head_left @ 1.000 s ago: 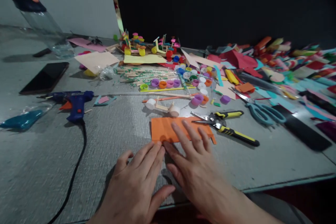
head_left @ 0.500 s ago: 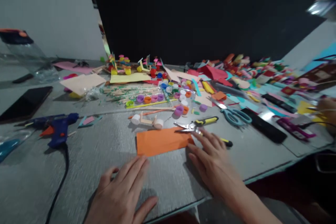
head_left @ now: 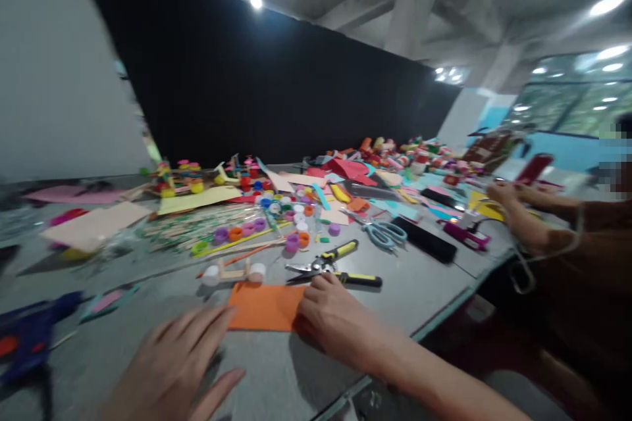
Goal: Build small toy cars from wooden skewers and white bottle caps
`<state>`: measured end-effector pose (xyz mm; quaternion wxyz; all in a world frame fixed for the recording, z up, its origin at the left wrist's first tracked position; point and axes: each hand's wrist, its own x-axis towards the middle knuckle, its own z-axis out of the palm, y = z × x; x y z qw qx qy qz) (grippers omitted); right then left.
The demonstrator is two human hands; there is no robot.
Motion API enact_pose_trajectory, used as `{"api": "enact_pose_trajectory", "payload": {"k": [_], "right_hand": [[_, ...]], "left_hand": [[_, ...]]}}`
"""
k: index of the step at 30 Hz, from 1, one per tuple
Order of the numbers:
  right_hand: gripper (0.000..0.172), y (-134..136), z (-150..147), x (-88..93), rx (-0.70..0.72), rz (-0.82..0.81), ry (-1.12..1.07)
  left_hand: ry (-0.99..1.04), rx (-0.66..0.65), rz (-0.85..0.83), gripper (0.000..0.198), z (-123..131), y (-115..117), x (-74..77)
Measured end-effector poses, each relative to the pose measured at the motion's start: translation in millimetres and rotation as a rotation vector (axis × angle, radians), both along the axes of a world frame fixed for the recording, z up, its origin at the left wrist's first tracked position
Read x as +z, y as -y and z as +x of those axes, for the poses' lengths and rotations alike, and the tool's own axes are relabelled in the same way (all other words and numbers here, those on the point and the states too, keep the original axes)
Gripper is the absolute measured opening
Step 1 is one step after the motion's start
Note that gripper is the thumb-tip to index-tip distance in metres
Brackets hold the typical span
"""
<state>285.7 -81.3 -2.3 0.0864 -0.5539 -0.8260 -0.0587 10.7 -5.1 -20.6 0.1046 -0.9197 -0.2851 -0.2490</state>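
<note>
An orange rectangle of paper or felt [head_left: 264,307] lies on the grey table in front of me. My left hand [head_left: 180,358] is at its left edge, fingers stretched out and thumb apart, holding nothing. At its right end is my right hand [head_left: 328,312], its fingers curled over the edge and closed on the orange piece. Just beyond the piece rests a small wooden frame with white round wheels [head_left: 234,272]. Black and yellow pliers [head_left: 336,266] lie with spread handles beyond my right hand.
A blue glue gun [head_left: 37,335] is at the left. Beyond the pliers are blue-handled scissors [head_left: 385,233] and a black case [head_left: 423,239]. Coloured caps [head_left: 293,242], sticks and papers spread across the back. Another person's hand [head_left: 503,192] is at the right.
The view has tilted up and swung right, bringing the other person into view. My right hand's fingers, spread before, have curled in over the orange piece's right end.
</note>
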Motion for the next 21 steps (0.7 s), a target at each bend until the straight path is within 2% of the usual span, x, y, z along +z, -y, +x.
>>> {"api": "enact_pose_trajectory", "payload": {"k": [2,5,8,11,14,18,20,21], "right_hand": [[0.017,1.1,-0.6,2.4,0.026,-0.026,-0.030],[0.013,3.7,-3.4,4.8,0.073,-0.066,-0.067],[0.004,7.4,-7.7,1.5,0.045,-0.063,-0.094],[0.007,9.5,-9.7,-5.8,-0.016,-0.054,-0.107],[0.011,11.0,-8.6,-7.5,-0.005,-0.082,-0.116],[0.015,15.7,-5.8,8.3,0.123,-0.143,-0.109],[0.017,17.9,-5.5,22.4,0.183,-0.148,-0.101],[0.017,18.4,-5.8,30.0,0.205,-0.126,-0.100]], "left_hand": [[-0.040,-0.027,-0.019,0.045,9.5,6.7,23.5],[-0.021,-0.037,-0.125,0.047,17.3,10.8,39.1],[-0.048,-0.043,-0.257,0.051,20.3,14.5,42.0],[-0.110,-0.074,-0.344,0.050,24.4,19.4,44.4],[-0.122,-0.106,-0.409,0.046,28.8,22.3,45.8],[-0.057,-0.117,-0.443,0.052,30.8,20.0,42.7],[0.015,-0.084,-0.561,0.064,30.7,17.8,43.5],[0.059,-0.060,-0.680,0.070,30.5,16.8,45.2]]}}
